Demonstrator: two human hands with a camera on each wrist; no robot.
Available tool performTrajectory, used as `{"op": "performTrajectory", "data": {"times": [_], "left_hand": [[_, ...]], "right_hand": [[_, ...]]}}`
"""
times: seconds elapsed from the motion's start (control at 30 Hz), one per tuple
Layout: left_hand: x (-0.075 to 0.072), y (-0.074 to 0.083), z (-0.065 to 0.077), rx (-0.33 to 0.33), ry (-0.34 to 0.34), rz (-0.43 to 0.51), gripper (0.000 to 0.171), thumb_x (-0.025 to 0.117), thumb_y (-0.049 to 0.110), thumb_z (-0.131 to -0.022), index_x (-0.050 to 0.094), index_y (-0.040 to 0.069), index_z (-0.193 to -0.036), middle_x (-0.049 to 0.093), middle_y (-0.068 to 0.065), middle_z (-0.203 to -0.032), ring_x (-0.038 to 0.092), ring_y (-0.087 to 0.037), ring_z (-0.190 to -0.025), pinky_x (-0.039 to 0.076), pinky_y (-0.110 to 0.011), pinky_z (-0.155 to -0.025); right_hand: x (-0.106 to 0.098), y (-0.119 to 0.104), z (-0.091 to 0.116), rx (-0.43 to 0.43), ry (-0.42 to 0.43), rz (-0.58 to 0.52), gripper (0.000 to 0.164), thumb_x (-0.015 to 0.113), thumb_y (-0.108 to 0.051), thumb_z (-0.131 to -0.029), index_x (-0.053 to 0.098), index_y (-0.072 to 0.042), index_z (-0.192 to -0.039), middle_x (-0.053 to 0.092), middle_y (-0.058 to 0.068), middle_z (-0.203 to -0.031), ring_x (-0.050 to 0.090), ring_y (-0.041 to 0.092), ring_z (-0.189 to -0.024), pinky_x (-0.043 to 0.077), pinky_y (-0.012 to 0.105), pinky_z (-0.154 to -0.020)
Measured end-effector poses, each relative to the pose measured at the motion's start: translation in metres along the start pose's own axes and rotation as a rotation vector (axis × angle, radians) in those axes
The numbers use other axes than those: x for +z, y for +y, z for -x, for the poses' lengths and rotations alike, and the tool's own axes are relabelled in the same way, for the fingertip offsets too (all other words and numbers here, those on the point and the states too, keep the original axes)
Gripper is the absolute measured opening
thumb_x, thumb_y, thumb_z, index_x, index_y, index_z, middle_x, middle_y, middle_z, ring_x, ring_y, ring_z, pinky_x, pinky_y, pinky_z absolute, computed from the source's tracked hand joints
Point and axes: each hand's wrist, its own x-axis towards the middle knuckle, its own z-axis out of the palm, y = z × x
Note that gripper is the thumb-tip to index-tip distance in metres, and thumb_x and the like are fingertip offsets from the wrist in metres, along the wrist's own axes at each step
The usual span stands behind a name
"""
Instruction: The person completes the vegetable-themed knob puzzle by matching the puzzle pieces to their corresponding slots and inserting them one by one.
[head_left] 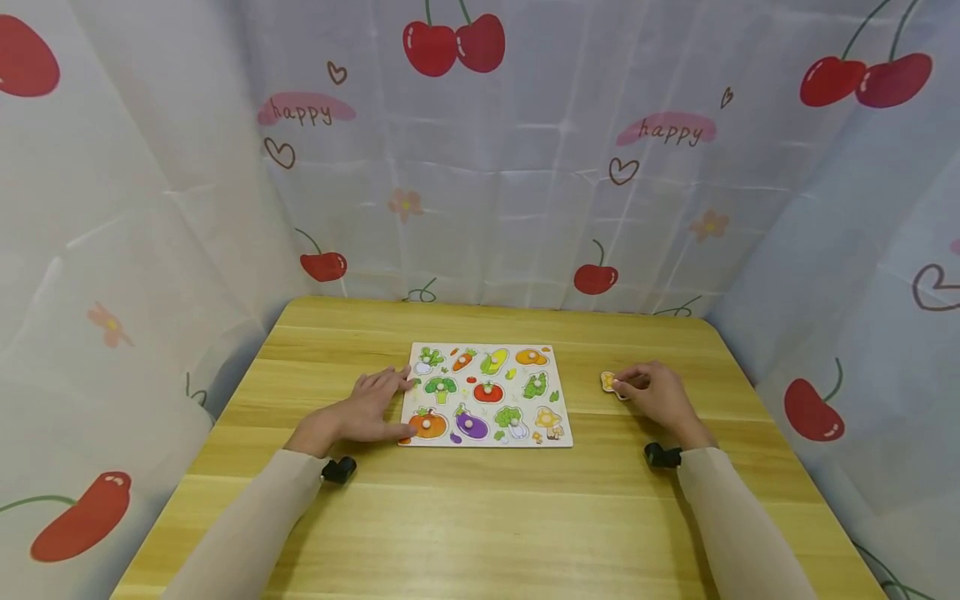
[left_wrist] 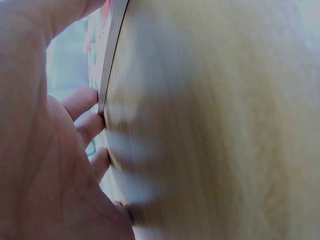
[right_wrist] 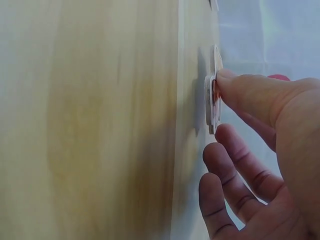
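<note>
A wooden vegetable puzzle board (head_left: 453, 437) lies flat on the table, with knobbed pieces such as a tomato (head_left: 488, 392), an eggplant (head_left: 471, 422) and a pumpkin (head_left: 431, 424) in it. Along its left edge rests my left hand (head_left: 367, 408), fingers spread and thumb near the lower-left corner. The left wrist view shows fingertips (left_wrist: 91, 126) touching the board's edge. To the right of the board, my right hand (head_left: 660, 398) pinches a small flat puzzle piece (head_left: 607, 382) with a yellow picture. Fingers partly cover that piece; in the right wrist view it (right_wrist: 212, 102) appears edge-on.
Yellow wood-grain table (head_left: 495, 517) surrounds the board. Behind it and at both sides hangs a pale curtain (head_left: 510, 192) printed with cherries. A small black device (head_left: 339, 470) sits at the left wrist, another black device (head_left: 663, 455) at the right wrist.
</note>
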Motion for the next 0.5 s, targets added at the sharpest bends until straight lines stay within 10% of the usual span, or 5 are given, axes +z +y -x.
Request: {"op": "performTrajectory", "data": {"times": [0.5], "left_hand": [[0.001, -0.001, -0.001, 0.010, 0.009, 0.005, 0.102, 0.084, 0.059, -0.102, 0.040, 0.004, -0.176, 0.025, -0.021, -0.194, 0.018, -0.056, -0.179, 0.008, -0.085, -0.141]], "right_hand": [[0.009, -0.022, 0.006, 0.016, 0.001, 0.001, 0.020, 0.086, -0.023, -0.109, 0.087, -0.005, -0.117, 0.073, 0.024, -0.124, 0.081, 0.036, -0.106, 0.063, 0.038, -0.087]]}}
